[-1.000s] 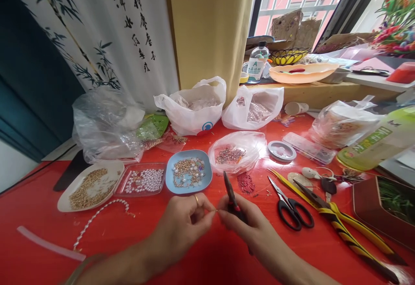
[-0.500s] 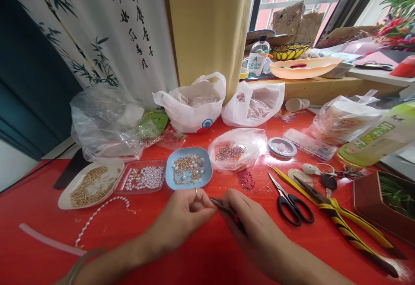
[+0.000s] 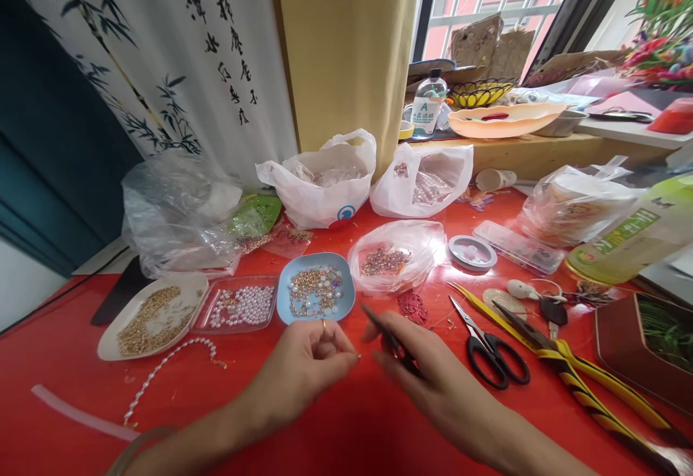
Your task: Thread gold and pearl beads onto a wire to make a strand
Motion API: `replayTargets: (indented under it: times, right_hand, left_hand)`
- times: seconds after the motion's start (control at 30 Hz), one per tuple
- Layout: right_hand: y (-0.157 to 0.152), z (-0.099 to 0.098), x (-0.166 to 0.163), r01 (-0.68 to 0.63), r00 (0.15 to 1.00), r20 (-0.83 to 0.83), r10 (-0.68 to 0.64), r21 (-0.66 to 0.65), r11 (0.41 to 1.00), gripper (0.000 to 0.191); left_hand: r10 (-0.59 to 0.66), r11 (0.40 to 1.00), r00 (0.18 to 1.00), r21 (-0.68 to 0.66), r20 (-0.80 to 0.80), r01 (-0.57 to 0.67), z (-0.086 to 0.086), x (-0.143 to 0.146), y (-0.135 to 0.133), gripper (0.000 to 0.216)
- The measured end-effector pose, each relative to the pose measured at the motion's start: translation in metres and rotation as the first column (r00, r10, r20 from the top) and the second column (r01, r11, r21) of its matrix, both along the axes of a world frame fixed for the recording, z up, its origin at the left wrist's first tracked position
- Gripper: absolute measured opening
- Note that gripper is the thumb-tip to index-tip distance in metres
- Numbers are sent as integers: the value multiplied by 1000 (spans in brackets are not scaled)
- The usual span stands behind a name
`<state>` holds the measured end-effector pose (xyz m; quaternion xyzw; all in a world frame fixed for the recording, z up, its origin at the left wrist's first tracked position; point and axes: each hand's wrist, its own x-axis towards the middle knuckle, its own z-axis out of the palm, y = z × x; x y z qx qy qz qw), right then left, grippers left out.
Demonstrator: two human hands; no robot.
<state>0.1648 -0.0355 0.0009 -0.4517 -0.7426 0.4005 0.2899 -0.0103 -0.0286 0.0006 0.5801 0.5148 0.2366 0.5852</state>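
Low over the red table, my left hand (image 3: 311,364) pinches thumb and forefinger together. A tiny gold-coloured glint shows at those fingertips, too small to name. My right hand (image 3: 419,360) is wrapped round a pair of small dark pliers (image 3: 385,330), their jaws pointing up and left, apart from the left fingertips. Just beyond the hands is a blue dish (image 3: 282,303) of gold and pearly beads. Left of it stand a clear tray (image 3: 200,321) of white pearl beads and a white dish (image 3: 105,346) of gold beads. A pearl bracelet (image 3: 157,369) lies in front.
Scissors (image 3: 487,353) and large yellow-black pliers (image 3: 574,382) lie at the right, beside a planter box (image 3: 617,346). An open plastic bag (image 3: 427,245) of beads sits past the right hand. White bags (image 3: 319,194) line the back. A pale strip (image 3: 81,412) lies front left.
The pliers' jaws have drawn away from the left fingertips, up and slightly right, and the right fingers have loosened a little. My left hand keeps its pinch. The view has tilted slightly.
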Motion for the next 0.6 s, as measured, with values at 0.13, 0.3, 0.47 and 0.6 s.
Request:
replayTargets:
  times: [0.13, 0.3, 0.47, 0.6]
  right_hand:
    - [-4, 2, 1, 135, 980, -139, -143, -67, 989, 13]
    - [-17, -10, -11, 16, 988, -145, -51, -233, 972, 5]
    - [-20, -22, -22, -50, 995, -104, 13, -362, 931, 15]
    - [-18, -25, -22, -38, 997, -73, 12, -370, 928, 16]
  left_hand:
    - [56, 997, 998, 50, -24, -55, 0, -3, 4, 15]
    - [152, 984, 988, 101, -16, -150, 1, -6, 8, 17]
    - [199, 970, 980, 144, -20, -194, 2, -5, 8, 19]
    - [198, 966, 980, 175, -27, -190, 3, -4, 7, 19]
